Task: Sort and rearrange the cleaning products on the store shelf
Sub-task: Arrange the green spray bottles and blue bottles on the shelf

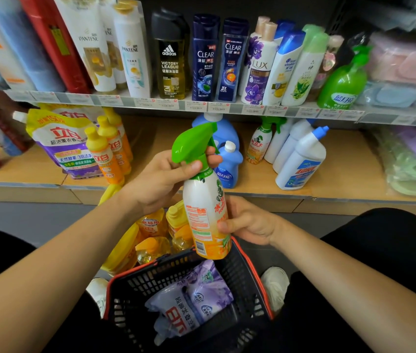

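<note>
My left hand [162, 182] grips spray bottle [203, 215] at neck, thumb just under green trigger head. My right hand [248, 222] wraps lower body. Bottle near upright between both hands. Black basket [242, 281] just below hands, purple pouches [201, 296] inside.

Wooden shelf [151, 138] behind the left hand [161, 179]: pouch [59, 138] and orange bottles [105, 154] to its left, blue jugs [227, 154] just behind, white bottles [301, 159] further right. Upper shelf [227, 108] above carries a shampoo row [201, 57]. Under the right hand [250, 222], a basket [240, 278] stands on the floor [36, 217], yellow bottles [151, 235] seemingly beside it.
</note>
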### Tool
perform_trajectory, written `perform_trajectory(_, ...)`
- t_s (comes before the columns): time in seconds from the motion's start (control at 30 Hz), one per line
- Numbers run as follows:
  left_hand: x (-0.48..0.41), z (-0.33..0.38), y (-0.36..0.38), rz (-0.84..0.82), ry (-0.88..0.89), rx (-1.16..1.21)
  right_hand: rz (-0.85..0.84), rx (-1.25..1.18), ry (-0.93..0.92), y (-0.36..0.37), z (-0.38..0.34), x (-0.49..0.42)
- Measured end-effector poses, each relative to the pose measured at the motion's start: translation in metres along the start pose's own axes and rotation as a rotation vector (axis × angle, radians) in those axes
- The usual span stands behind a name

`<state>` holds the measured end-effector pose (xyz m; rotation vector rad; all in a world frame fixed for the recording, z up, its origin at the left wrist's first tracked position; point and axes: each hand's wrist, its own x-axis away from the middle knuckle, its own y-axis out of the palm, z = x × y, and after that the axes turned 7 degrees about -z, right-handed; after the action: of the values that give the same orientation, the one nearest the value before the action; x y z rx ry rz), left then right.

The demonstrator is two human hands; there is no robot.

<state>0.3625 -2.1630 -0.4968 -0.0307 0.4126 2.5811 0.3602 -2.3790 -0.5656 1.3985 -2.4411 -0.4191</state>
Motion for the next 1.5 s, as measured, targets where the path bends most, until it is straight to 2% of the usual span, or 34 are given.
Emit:
perform_trajectory(0.1,-0.003,-0.007,0.006,0.172,0.063,-0.108,0.210,0.093,-0.090,0.006,0.004,-0.005)
perform_trajectory(0.23,-0.004,-0.015,0.007,0.351,0.141,-0.243,0.567,0.395,-0.207,0.016,0.011,-0.008)
perform_trajectory(0.33,-0.004,-0.019,0.011,0.461,0.186,-0.284,0.708,0.506,-0.266,0.020,0.017,-0.012)
perform_trajectory(0.43,-0.007,-0.026,0.016,0.558,0.208,-0.282,0.780,0.592,-0.273,0.024,0.020,-0.014)
perform_trajectory(0.6,-0.011,-0.026,0.018,0.587,0.144,-0.206,0.716,0.549,-0.241,0.022,0.018,-0.012)
perform_trajectory(0.77,-0.013,-0.023,0.019,0.550,0.103,-0.137,0.500,0.333,-0.103,0.018,0.009,-0.009)
perform_trajectory(0.9,-0.012,-0.023,0.012,0.491,0.034,-0.146,0.424,0.166,-0.063,0.015,0.008,-0.008)
perform_trajectory(1.13,-0.004,-0.028,0.006,0.295,-0.120,-0.143,0.497,-0.005,-0.115,0.013,0.005,-0.010)
perform_trajectory(1.33,0.009,-0.046,0.005,0.218,-0.410,-0.315,0.603,-0.117,-0.212,0.008,-0.005,-0.009)
perform_trajectory(1.43,0.013,-0.054,0.012,0.113,-0.378,-0.375,0.589,-0.223,-0.246,0.004,-0.009,-0.007)
perform_trajectory(1.5,0.012,-0.058,0.017,0.143,-0.329,-0.476,0.598,-0.243,-0.240,0.002,-0.010,-0.007)
